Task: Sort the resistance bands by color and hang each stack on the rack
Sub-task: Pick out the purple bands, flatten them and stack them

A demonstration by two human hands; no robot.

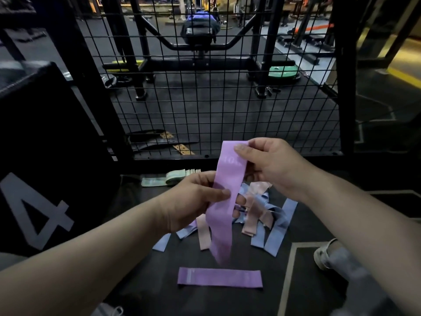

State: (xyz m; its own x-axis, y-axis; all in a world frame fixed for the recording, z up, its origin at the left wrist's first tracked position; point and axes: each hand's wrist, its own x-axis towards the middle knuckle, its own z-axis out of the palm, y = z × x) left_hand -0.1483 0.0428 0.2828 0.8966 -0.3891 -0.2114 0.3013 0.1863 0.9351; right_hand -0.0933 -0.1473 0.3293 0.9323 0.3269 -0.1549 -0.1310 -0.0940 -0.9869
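Left hand and right hand each pinch a lilac fabric resistance band between thumb and curled fingers, probably to flatten it. At lower centre, a matching flat band begins that colour's stack.

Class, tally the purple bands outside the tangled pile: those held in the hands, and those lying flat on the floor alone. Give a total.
Held purple band: 1
Flat purple band on the floor: 1
Total: 2
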